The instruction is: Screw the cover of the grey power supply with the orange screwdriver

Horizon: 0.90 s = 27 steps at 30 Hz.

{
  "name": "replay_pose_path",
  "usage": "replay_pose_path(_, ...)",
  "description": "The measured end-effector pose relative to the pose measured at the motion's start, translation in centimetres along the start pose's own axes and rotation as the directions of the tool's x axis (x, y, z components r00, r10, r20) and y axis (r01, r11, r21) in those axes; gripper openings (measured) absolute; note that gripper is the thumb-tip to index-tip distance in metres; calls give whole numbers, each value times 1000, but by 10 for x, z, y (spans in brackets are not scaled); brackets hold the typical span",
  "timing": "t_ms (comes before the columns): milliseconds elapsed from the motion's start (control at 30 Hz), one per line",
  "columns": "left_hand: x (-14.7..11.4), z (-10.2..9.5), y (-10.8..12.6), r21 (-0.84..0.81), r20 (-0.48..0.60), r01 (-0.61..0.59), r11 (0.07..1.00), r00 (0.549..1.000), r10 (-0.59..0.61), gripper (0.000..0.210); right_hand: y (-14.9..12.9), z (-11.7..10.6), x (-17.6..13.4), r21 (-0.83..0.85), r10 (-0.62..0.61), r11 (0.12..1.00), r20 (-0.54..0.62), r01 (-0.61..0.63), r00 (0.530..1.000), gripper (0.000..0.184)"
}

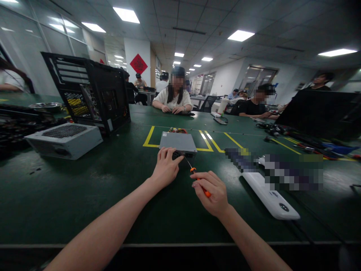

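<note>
A flat grey computer power supply (178, 140) lies on the green table in front of me, colored wires bunched behind it. My left hand (166, 163) grips its near edge, fingers curled over the front side and thumb stretched toward the right. In my right hand (212, 191) is a screwdriver (207, 193) with an orange and black handle. Its thin shaft points up and left, the tip at the near face of the power supply beside my left thumb. Whether the tip sits in a screw is too small to tell.
To the left stand a larger power supply (66, 138) and an open black computer case (96, 94), with a metal bowl (46, 107) behind. A white power strip (270, 197) lies right. A black monitor (321, 114) is farther right. A person (173, 96) sits across the table.
</note>
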<state>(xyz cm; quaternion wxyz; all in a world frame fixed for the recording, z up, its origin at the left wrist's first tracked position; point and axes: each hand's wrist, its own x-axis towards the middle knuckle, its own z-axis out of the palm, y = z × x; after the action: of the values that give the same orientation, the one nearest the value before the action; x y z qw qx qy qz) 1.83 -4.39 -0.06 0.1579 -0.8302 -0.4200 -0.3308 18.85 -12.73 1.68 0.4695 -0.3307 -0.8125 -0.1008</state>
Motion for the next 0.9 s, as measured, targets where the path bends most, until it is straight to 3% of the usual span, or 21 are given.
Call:
replay_pose_path(433, -1, -1, -2, -60, -12, 19, 998, 1000, -20, 28, 2, -4, -4, 27, 16, 1000, -64, -14, 998, 16)
replay_pose_path(767, -1, -4, 2, -85, -55, 18, 996, 998, -23, 26, 4, -1, -3, 26, 59, 998, -28, -58, 998, 18)
replay_pose_path(900, -1, -3, 4, -80, 3, 4, 997, 1000, -4, 27, 3, -1, -2, 26, 56, 998, -24, -56, 998, 18)
